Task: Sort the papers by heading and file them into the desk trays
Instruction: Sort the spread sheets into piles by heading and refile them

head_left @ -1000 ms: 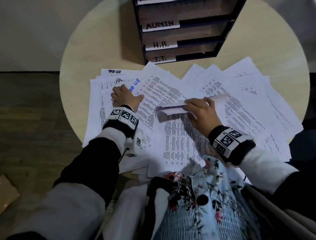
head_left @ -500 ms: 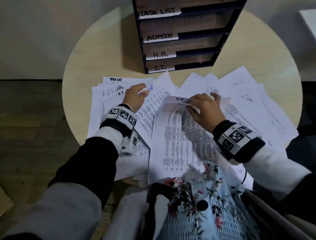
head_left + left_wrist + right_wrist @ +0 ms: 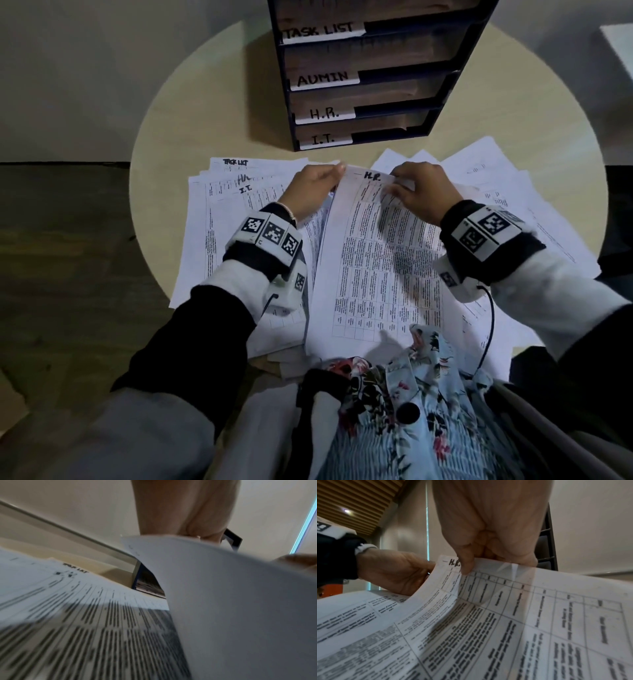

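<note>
A printed sheet headed H.R. [image 3: 376,274] is lifted at its top edge over the spread papers. My right hand [image 3: 400,181] pinches that top edge, with the thumb [image 3: 467,566] on the printed face beside the heading. My left hand [image 3: 334,171] holds the sheet's top left corner, its fingers behind the sheet [image 3: 447,588]; the left wrist view shows the sheet's blank back [image 3: 240,601]. The black tray stack [image 3: 445,96] stands behind, labelled TASK LIST, ADMIN, H.R. [image 3: 323,114] and I.T. from top to bottom.
Loose sheets headed TASK LIST and I.T. [image 3: 239,192] lie at the left, and more fan out at the right [image 3: 513,192]. All rest on a round pale table [image 3: 205,113] whose edge curves close around the papers. A cable hangs from my right wrist [image 3: 489,325].
My right hand raised and unfolded the curled sheet, so the H.R. heading now shows. My left hand left the left pile and took the sheet's top left corner.
</note>
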Available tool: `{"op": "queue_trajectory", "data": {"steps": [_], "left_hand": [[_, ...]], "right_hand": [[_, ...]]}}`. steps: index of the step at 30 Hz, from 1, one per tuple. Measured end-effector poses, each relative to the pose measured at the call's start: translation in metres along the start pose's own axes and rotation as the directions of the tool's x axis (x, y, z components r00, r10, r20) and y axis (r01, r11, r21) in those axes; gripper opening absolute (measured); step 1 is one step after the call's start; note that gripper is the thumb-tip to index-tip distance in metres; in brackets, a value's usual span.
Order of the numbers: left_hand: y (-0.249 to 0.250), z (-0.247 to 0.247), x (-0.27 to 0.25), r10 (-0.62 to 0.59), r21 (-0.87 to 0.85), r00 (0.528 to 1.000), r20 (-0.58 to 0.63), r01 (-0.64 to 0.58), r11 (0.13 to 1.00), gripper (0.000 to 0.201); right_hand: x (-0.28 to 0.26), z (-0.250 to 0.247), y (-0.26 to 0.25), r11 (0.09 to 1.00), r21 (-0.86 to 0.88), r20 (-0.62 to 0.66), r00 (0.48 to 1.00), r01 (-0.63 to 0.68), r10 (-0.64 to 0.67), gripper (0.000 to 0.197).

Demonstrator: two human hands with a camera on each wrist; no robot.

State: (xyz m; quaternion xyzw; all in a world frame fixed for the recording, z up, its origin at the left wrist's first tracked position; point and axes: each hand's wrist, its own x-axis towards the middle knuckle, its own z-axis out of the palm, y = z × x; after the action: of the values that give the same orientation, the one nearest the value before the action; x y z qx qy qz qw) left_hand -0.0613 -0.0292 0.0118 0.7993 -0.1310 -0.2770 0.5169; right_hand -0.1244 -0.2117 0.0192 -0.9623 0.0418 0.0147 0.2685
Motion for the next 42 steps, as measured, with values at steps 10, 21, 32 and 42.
{"op": "queue_trajectory", "data": {"steps": [10,21,32,42], "left_hand": [[-0.025,0.009,-0.001,-0.076,0.133,0.996,-0.039,0.081,0.988,0.036],[-0.007,0.006,0.004,0.067,-0.077,0.986,-0.152,-0.079,0.994,0.028],[-0.006,0.029,0.0,-0.003,-0.082,0.994,-0.109,-0.006,0.997,0.04],[-0.017,0.009,0.019,-0.193,-0.258,0.961,-0.199,0.138,0.956,0.037]], "right_hand": [[-0.04,0.017,0.007,0.994,0.025,0.034,0.993,0.109,-0.11,0.008],[-0.001,0.002,0.004,0.992,0.0,-0.2,0.972,-0.127,0.124,0.02],[0.02,-0.026,-0.026,0.938,0.09,-0.377,0.86,-0.335,0.344,0.019],[-0.001,-0.011,0.033,0.679,0.581,-0.123,0.776,-0.449,0.619,0.067]]}}
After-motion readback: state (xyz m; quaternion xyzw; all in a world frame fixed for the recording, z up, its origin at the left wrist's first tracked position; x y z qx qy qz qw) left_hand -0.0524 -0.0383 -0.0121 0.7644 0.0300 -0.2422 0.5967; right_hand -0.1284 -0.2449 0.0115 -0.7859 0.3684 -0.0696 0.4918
